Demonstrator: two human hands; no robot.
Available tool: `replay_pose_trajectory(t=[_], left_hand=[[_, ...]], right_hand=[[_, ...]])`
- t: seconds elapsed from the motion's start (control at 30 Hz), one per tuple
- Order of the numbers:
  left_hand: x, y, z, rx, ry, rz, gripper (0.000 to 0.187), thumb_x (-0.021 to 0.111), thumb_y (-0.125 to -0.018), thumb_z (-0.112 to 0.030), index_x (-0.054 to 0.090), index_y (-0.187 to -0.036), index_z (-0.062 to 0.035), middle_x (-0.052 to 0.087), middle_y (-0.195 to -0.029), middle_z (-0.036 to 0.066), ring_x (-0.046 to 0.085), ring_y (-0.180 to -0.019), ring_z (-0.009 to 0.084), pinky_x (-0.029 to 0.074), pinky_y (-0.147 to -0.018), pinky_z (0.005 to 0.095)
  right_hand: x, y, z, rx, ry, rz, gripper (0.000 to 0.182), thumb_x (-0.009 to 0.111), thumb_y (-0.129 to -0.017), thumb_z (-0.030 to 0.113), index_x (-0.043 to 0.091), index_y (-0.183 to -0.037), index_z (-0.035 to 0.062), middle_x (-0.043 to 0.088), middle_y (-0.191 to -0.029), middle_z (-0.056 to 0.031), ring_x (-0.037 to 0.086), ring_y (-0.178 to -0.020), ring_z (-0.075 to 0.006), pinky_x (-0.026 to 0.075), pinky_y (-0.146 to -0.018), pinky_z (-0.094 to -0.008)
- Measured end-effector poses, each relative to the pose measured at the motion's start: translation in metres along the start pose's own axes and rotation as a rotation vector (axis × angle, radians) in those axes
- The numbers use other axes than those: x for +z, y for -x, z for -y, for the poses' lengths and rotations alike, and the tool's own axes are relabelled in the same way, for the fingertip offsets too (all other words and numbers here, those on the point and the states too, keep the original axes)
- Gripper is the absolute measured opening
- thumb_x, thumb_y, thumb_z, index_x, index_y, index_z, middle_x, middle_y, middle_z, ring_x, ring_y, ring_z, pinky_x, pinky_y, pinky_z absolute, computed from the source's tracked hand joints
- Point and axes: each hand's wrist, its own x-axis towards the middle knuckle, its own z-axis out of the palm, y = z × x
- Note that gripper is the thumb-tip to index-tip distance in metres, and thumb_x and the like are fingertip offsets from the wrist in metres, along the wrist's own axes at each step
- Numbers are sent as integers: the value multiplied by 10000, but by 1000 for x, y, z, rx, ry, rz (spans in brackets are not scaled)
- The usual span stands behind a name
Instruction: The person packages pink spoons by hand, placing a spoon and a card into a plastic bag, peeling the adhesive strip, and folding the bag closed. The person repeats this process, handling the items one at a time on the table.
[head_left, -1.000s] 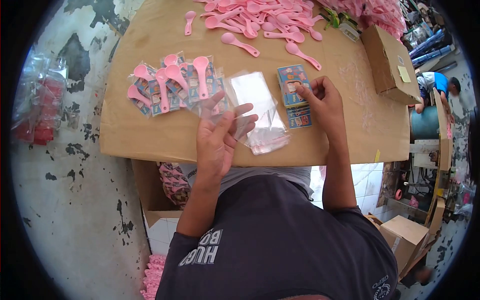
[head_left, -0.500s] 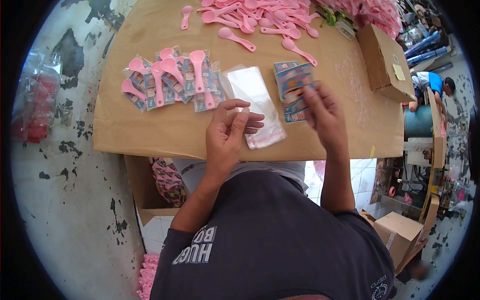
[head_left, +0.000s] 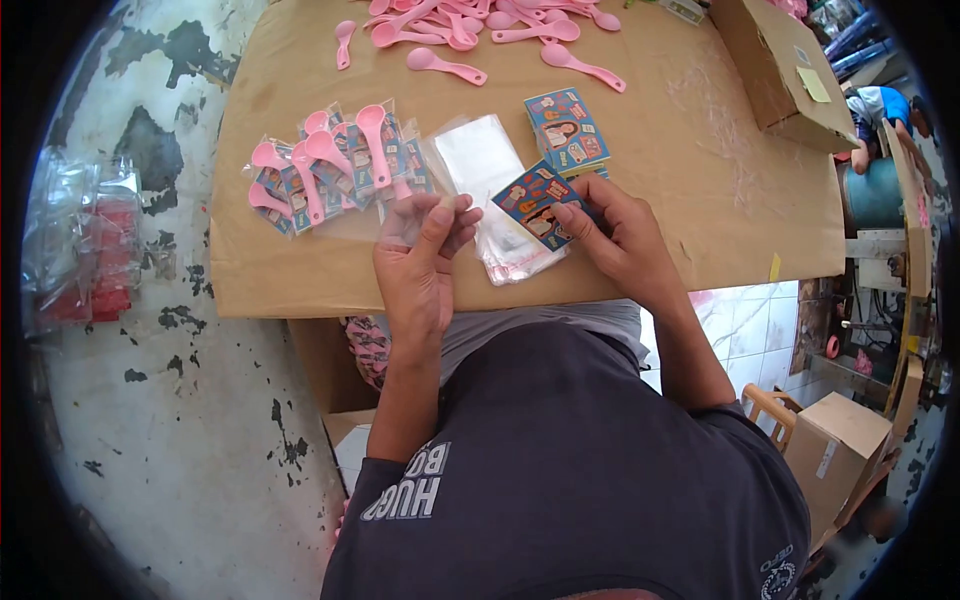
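Note:
My right hand [head_left: 628, 238] pinches a printed blue card [head_left: 535, 203] between thumb and fingers, tilted over the stack of clear plastic bags [head_left: 480, 155]. My left hand [head_left: 425, 262] is closed, fingertips together, on what looks like a clear plastic bag [head_left: 368, 226] whose film spreads to its left. Behind the right hand lies a stack of similar printed cards [head_left: 566, 130]. Left of the bags is a heap of packed pink measuring spoons [head_left: 372, 145], each with a card in a clear bag.
Loose pink spoons [head_left: 430, 30] are piled along the far side of the table [head_left: 690, 200]. A cardboard box [head_left: 775, 75] stands at the far right. Another person [head_left: 880, 105] works beyond it. More boxes [head_left: 835, 450] stand on the floor at right.
My right hand has brought a card from the stack toward the bags. My left hand has drawn left, its fingers closing on clear film. The view has shifted slightly.

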Motion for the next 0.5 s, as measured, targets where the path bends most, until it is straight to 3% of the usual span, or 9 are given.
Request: replay_pose_trajectory(t=[0.13, 0.23, 0.4, 0.5], left_hand=[[-16, -7, 7, 35, 185, -3, 199, 673, -993, -95, 584, -1171, -95, 730, -1090, 202, 738, -946, 235, 601, -792, 274], [-7, -4, 2, 42, 199, -13, 183, 661, -1003, -109, 585, -1170, -114, 728, -1106, 200, 730, -969, 222, 590, -780, 261], [10, 2, -5, 59, 180, 4, 175, 653, -1006, -92, 579, -1165, -91, 729, -1107, 197, 723, -987, 216, 582, -804, 259], [11, 2, -6, 89, 101, 0, 176, 656, -1002, -79, 584, -1162, -71, 729, -1110, 189, 726, -987, 218, 579, -823, 274]], right_hand=[[0, 1, -6, -71, -54, -37, 187, 665, -1004, 186, 647, -1055, 7, 667, -772, -61, 533, -636, -92, 441, -598, -294], [-2, 5, 4, -36, 148, 54, 180, 678, -996, 176, 660, -1053, 6, 671, -784, -32, 519, -660, -51, 438, -604, -262], [8, 4, 10, 38, -77, -55, 193, 683, -996, 180, 676, -1059, -1, 672, -795, -4, 524, -670, -41, 432, -602, -243], [8, 2, 2, 27, -83, 72, 195, 684, -999, 185, 674, -1066, 2, 669, -805, 16, 511, -672, -22, 413, -588, -228]])
